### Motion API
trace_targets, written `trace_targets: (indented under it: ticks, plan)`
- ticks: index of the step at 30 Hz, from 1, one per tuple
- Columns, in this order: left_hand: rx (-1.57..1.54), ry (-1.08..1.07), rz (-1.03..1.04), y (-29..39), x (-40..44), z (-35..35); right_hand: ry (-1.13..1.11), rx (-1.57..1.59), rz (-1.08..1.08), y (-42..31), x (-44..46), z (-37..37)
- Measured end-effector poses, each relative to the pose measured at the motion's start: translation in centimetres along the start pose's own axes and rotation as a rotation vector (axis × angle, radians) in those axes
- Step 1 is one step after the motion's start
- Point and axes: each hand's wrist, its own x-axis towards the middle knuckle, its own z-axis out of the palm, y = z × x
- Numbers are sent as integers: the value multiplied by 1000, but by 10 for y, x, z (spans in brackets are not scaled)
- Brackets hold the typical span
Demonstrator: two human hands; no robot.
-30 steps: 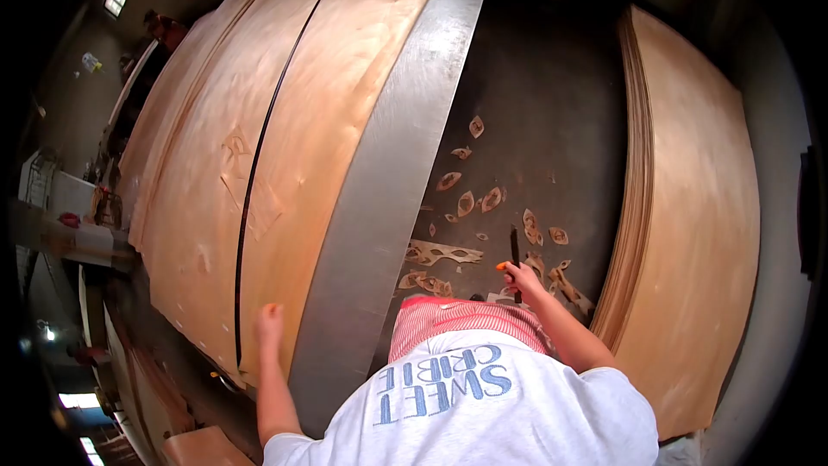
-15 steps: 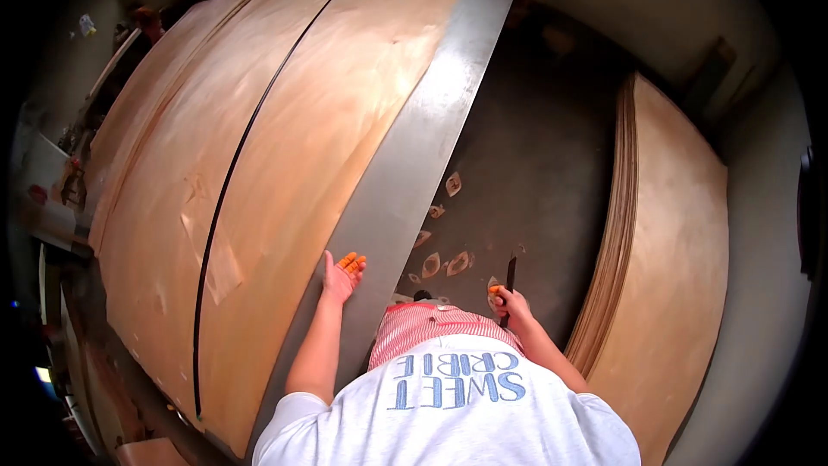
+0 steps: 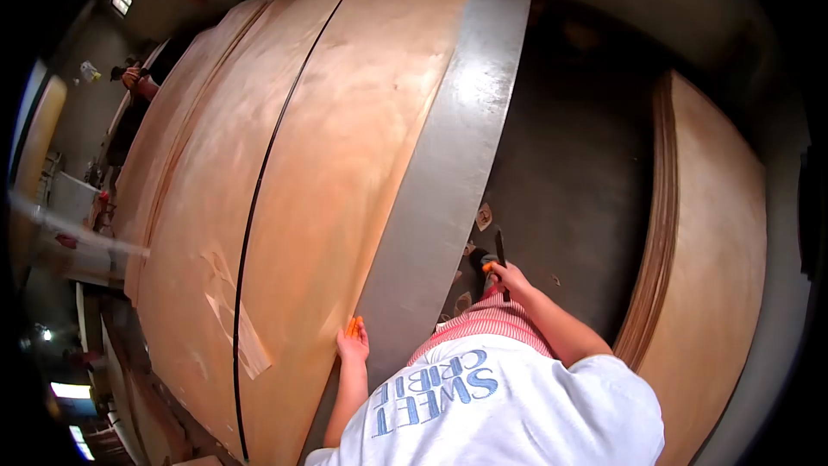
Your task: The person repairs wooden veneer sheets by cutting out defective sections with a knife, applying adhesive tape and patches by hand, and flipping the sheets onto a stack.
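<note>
Above the floor (image 3: pixel 578 181) — one right hand (image 3: pixel 511 280), holding one dark tool (image 3: pixel 499 247).

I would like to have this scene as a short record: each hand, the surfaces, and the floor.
Left hand: beside the wood sheet's edge; contact unclear
Right hand: holding a slim dark tool
Surface beside sheet: bare grey panel
Marking: long black line
Far right: stacked sheets
Floor: a few wood scraps
</note>
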Motion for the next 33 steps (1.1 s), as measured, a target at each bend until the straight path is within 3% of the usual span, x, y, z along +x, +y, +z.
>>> trace_targets:
  ticks: [3, 8, 14, 21, 28, 33]
  plan:
    - [-47, 102, 101, -7, -8, 9, -195, -93, -73, -61, 72, 10]
    - [-329, 219, 283, -9, -18, 29, -268, -134, -81, -174, 174, 54]
    - [-434, 389, 474, -10, -22, 48, -77, 30, -163, -266, 278, 105]
    - [-437, 516, 508, -23, -33, 53, 24, 11, -211, -285, 323, 124]
    - [-434, 437, 615, -50, -45, 40, 43, -30, -218, -269, 317, 100]
    - [-512, 396, 568, -85, -55, 27, 21, -22, -200, -262, 288, 68]
